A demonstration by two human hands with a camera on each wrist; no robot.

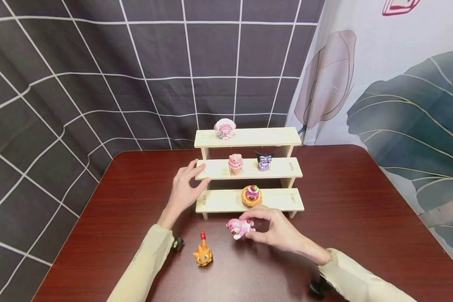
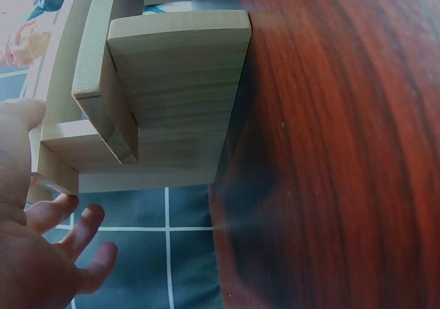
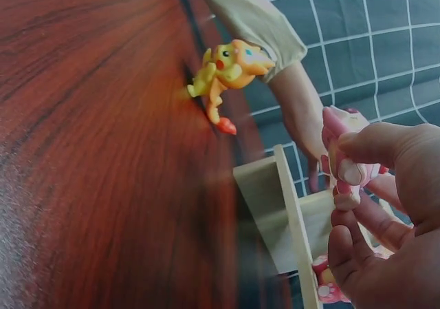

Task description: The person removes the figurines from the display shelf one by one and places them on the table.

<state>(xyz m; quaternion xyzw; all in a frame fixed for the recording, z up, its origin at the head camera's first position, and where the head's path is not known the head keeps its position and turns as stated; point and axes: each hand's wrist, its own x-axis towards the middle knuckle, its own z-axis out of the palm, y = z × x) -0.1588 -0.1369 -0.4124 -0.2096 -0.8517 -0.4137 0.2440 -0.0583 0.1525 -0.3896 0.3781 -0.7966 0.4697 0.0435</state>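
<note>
My right hand [image 1: 277, 228] pinches a pink and white bear figurine [image 1: 238, 227] between thumb and fingers, in front of the bottom tier. In the right wrist view the figurine [image 3: 344, 151] is partly covered by the fingers. My left hand [image 1: 185, 184] grips the left end of the middle tier of a three-tier wooden display shelf [image 1: 215, 167]. Its thumb and forefinger meet the board end in the left wrist view, while the other fingers hang free. On the table, near the left forearm, stands an orange cat-like figurine [image 1: 203, 254] with a red-tipped tail.
A white-hooded pink figurine [image 1: 225, 129] stands on the top tier. The middle tier bears a pink ice-cream-cone figurine [image 1: 235, 163] and a purple figurine with black ears [image 1: 264, 161]. A round tart-shaped figurine [image 1: 251, 195] sits on the bottom tier. A dark grid curtain [image 1: 147, 58] hangs behind.
</note>
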